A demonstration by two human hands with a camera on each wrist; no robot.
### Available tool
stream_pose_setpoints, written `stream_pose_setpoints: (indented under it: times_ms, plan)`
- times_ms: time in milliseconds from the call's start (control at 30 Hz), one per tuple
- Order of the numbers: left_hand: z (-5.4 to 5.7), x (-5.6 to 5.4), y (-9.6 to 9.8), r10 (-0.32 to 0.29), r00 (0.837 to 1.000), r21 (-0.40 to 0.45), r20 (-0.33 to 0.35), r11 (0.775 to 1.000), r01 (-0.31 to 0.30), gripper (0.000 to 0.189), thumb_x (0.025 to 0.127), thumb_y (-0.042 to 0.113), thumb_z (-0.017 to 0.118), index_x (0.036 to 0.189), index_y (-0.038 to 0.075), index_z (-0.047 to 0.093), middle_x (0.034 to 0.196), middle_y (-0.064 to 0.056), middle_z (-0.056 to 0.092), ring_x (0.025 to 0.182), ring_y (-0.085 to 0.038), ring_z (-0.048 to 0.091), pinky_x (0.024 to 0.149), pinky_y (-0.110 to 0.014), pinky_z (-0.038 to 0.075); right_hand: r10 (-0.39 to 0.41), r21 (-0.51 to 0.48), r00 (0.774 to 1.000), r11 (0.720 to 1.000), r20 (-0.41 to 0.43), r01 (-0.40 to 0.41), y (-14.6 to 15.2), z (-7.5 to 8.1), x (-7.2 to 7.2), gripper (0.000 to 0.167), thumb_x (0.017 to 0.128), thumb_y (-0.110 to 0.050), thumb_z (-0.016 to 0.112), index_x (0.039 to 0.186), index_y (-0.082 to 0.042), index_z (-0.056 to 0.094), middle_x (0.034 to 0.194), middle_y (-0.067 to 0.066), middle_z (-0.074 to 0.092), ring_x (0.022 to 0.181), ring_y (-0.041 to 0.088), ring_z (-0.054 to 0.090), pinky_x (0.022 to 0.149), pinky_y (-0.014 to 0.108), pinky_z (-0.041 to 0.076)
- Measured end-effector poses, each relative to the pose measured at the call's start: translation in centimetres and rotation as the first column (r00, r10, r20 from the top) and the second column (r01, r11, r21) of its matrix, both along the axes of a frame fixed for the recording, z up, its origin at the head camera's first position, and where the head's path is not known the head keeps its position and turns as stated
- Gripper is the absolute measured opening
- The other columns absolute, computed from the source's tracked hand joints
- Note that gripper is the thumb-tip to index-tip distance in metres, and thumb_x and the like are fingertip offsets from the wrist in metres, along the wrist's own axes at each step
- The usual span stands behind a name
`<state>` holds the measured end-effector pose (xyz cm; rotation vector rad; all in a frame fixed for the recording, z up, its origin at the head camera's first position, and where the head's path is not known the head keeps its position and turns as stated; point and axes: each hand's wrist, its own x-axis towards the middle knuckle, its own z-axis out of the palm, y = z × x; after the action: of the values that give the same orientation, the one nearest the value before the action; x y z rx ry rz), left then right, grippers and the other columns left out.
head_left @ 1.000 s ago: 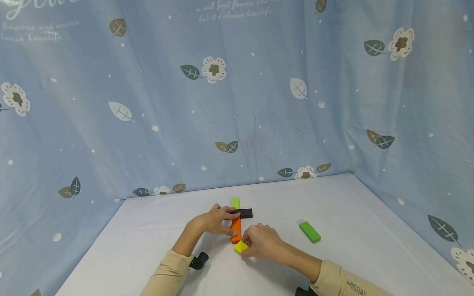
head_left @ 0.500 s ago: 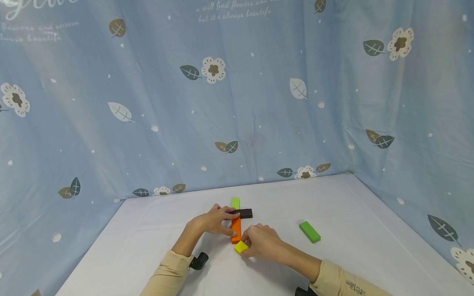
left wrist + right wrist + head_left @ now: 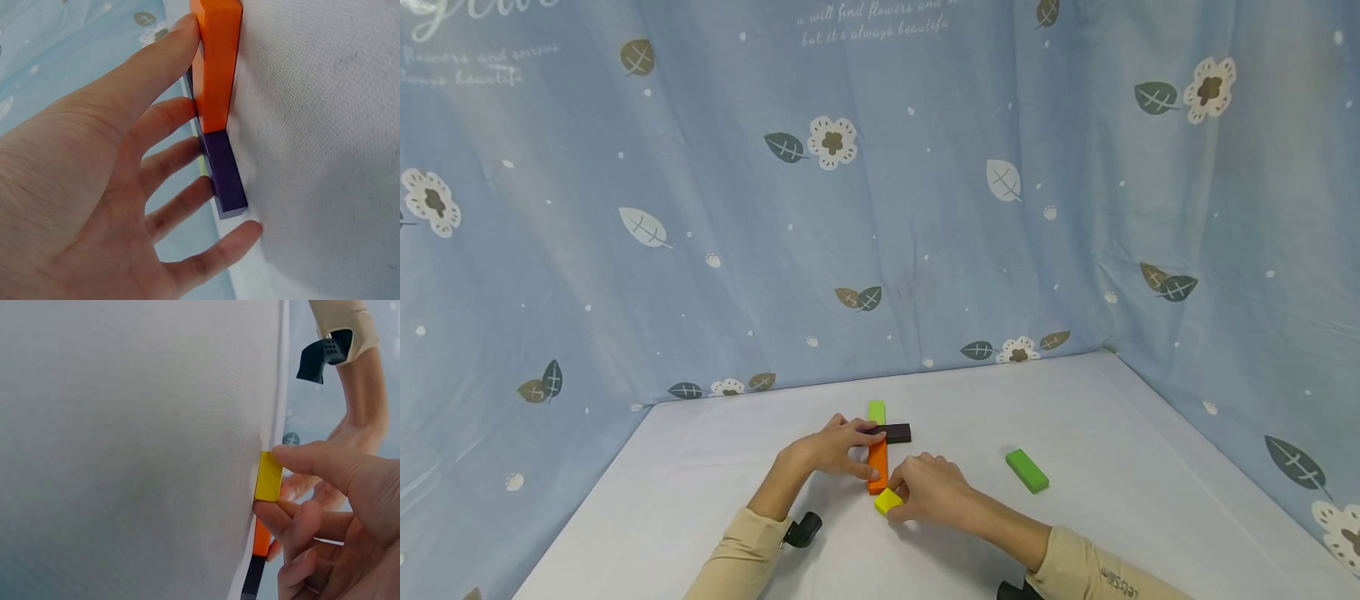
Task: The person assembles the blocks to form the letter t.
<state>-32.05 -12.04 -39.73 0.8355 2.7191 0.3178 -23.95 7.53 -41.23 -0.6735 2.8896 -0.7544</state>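
My right hand (image 3: 934, 493) pinches a small yellow block (image 3: 888, 501) between thumb and index finger, near the front end of an orange block (image 3: 878, 467). In the right wrist view the yellow block (image 3: 269, 476) stands close to the orange one (image 3: 261, 537). My left hand (image 3: 837, 448) spreads over the row; its thumb touches the orange block (image 3: 217, 65). Several of its fingertips touch a purple block (image 3: 224, 175), while the little finger reaches past it. A dark block (image 3: 897, 433) lies crosswise beyond the orange one, with a light green block (image 3: 877, 410) behind.
A green block (image 3: 1027, 471) lies by itself to the right on the white tabletop (image 3: 1075, 417). A blue curtain (image 3: 925, 208) with leaves and flowers hangs at the back and sides. Black wrist cameras (image 3: 804, 529) sit on both forearms.
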Motion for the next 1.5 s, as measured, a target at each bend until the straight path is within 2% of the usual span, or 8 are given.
stream_pose_setpoints:
  times_ms: [367, 767, 1133, 1500]
  plan:
    - [0.0, 0.1, 0.0, 0.008, 1.0, 0.001, 0.002, 1.0, -0.008, 0.067, 0.083, 0.048, 0.074, 0.142, 0.026, 0.053, 0.156, -0.001, 0.039, 0.119, -0.023, 0.037, 0.093, -0.049, 0.045, 0.012, 0.006, 1.0, 1.0, -0.007, -0.012, 0.0, -0.1, 0.0, 0.032, 0.073, -0.03, 0.086, 0.098, -0.01, 0.078, 0.078, -0.008, 0.073, 0.063, 0.001, 0.054, 0.063, 0.022, 0.044]
    - [-0.1, 0.1, 0.0, 0.015, 1.0, -0.007, -0.001, 1.0, -0.015, 0.066, 0.083, 0.049, 0.074, 0.142, 0.027, 0.053, 0.156, -0.001, 0.039, 0.12, -0.024, 0.037, 0.091, -0.049, 0.046, 0.005, 0.051, 1.0, 0.999, -0.025, -0.004, 0.0, -0.3, 0.0, 0.032, 0.074, -0.034, 0.085, 0.099, -0.016, 0.079, 0.061, -0.014, 0.057, 0.059, 0.005, 0.045, 0.059, 0.021, 0.037]
    - [-0.1, 0.2, 0.0, 0.025, 1.0, -0.004, 0.003, 1.0, -0.025, 0.066, 0.082, 0.049, 0.075, 0.141, 0.028, 0.054, 0.156, -0.001, 0.039, 0.118, -0.023, 0.037, 0.09, -0.047, 0.047, 0.009, 0.032, 1.0, 0.999, -0.017, -0.008, 0.6, -0.1, 0.1, 0.034, 0.073, -0.037, 0.085, 0.096, -0.013, 0.078, 0.065, -0.014, 0.06, 0.059, 0.003, 0.047, 0.058, 0.02, 0.039]
    - [0.0, 0.2, 0.1, 0.02, 1.0, -0.016, -0.005, 1.0, -0.02, 0.066, 0.082, 0.049, 0.074, 0.142, 0.028, 0.053, 0.156, 0.0, 0.039, 0.118, -0.022, 0.037, 0.09, -0.047, 0.046, -0.023, 0.024, 0.999, 0.999, 0.043, 0.022, 1.4, 0.3, 0.4, 0.039, 0.073, -0.036, 0.085, 0.101, -0.01, 0.077, 0.066, -0.012, 0.058, 0.059, 0.006, 0.048, 0.057, 0.02, 0.04]
